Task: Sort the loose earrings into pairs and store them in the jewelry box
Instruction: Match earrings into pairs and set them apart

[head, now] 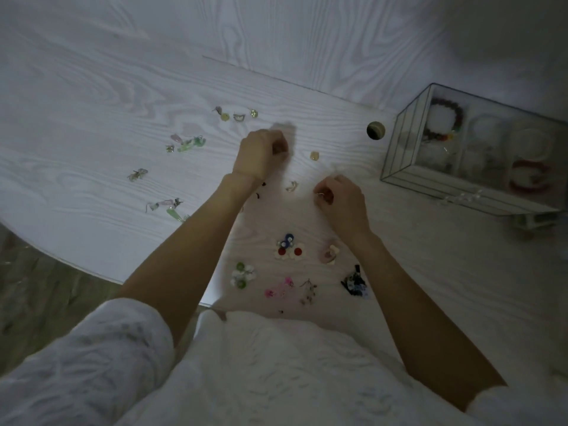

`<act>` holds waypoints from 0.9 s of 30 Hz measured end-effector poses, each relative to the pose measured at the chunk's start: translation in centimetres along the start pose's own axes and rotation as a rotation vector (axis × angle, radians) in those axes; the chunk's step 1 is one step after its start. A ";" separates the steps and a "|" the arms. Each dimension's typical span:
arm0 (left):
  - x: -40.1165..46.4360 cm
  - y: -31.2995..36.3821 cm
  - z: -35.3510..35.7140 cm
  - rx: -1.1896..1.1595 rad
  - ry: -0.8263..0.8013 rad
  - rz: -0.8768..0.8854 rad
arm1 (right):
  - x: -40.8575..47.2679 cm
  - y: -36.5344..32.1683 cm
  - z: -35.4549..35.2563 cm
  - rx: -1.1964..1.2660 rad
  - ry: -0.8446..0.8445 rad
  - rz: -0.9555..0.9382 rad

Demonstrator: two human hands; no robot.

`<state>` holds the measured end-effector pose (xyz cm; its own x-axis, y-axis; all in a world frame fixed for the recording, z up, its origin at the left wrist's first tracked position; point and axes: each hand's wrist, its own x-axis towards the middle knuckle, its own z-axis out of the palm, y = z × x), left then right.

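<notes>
white desk [92, 96], bracelets [442, 118] in jewelry box [399, 155]

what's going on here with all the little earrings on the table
A person is sorting loose earrings on a white table. The right hand pinches a thin wire hook; the left hand is curled over something too small to make out. Small clusters lie grouped near the body, such as the red-and-white flower earrings. The glass jewelry box sits to the right, holding bracelets.

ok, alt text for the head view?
Two hands, left and right, curl over a white table strewn with small colourful earrings; the right pinches a thin wire piece. A glass jewelry box sits far right.
</notes>
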<state>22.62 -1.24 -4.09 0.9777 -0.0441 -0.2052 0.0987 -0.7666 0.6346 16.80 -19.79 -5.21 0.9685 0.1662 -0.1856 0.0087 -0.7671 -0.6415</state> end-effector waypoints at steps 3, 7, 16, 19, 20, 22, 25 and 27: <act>-3.1 1.5 0.4 -0.153 -0.037 0.044 | -0.6 0.4 -0.1 0.001 0.005 -0.008; -6.7 2.7 3.2 -0.110 -0.124 0.070 | -1.9 0.8 0.1 -0.041 0.021 0.014; -8.9 2.8 6.2 0.015 0.010 0.027 | -3.6 0.6 0.2 -0.025 -0.023 0.026; -9.3 2.6 6.3 0.016 0.010 0.032 | -3.8 0.1 0.8 0.002 -0.022 0.032; -9.5 2.6 6.2 0.017 0.011 0.029 | -3.8 0.0 0.9 0.005 -0.024 0.035; -9.7 2.5 6.4 0.019 0.009 0.029 | -3.9 -0.1 1.2 0.007 -0.021 0.046; -10.1 2.5 6.5 0.042 0.000 0.011 | -4.1 -0.1 1.4 0.006 -0.025 0.059; -10.3 2.4 6.5 0.049 -0.005 0.005 | -4.1 -0.2 1.6 -0.002 -0.027 0.065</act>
<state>11.60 -6.78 -5.35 0.9773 -0.0505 -0.2060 0.0848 -0.7971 0.5979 12.39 -19.39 -5.50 0.9600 0.1327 -0.2466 -0.0534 -0.7777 -0.6263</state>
